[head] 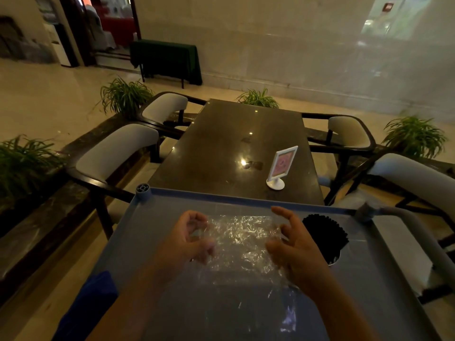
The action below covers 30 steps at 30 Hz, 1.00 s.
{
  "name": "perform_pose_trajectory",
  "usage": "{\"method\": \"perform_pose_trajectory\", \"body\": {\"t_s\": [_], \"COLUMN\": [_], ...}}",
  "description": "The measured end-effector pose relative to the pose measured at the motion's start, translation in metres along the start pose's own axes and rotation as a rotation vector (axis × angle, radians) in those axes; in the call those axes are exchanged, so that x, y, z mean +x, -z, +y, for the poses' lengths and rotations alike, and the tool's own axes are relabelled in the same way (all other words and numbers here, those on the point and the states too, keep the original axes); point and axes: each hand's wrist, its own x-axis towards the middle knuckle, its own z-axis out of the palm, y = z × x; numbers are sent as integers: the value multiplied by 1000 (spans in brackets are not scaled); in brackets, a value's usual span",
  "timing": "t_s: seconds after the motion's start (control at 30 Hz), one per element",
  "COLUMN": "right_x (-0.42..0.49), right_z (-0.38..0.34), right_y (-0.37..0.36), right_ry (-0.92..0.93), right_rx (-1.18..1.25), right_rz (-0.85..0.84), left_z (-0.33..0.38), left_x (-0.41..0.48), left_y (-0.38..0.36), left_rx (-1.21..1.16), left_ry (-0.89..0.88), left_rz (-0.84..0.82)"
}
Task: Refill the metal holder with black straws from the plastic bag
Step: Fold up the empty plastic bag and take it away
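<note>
The tray (147,244) is grey-blue. The bag (243,239) is clear, with white crinkle glints. The straws (325,232) are black. The table (229,143) is glossy dark brown. The sign (283,166) has a white frame and a pink card. The chairs (118,148) are pale grey with black frames. The plants (125,94) are green.

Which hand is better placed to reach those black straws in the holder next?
The right hand: the black straws stand just beside it, while the left hand is across the plastic bag from them.
</note>
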Motion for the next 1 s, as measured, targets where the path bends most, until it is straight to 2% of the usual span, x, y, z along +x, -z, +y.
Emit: {"method": "perform_pose_trajectory", "body": {"t_s": [0.13, 0.23, 0.3, 0.37, 0.43, 0.7, 0.77, 0.87, 1.0], "right_x": [-1, -4, -5, -3, -2, 1, 2, 0, -2], "right_z": [2, 4, 7, 9, 8, 10, 9, 3, -5], "right_y": [0, -5, -7, -6, -5, -1, -1, 0, 2], "right_ry": [-151, -170, -153, -147, -137, -81, -106, -129, -107], "right_rx": [60, -5, -21, -36, -49, -9, 85, 218, 368], "right_rz": [-17, -62, -27, 15, 30, 50, 59, 72, 36], "left_z": [2, 4, 4, 6, 5, 2, 1, -1, 2], "left_x": [2, 1, 0, -2, -4, -1, -1, 1, 2], "left_y": [-2, -3, -4, -5, -5, 0, -1, -1, -6], "left_rx": [18, -1, -64, -107, -31, 134, 63, -198, -385], "left_ry": [-88, -100, -14, 155, 245, 110, 104, 107, 95], "left_rz": [59, 87, 73, 52, 9, 0, -12, -68, -43]}}
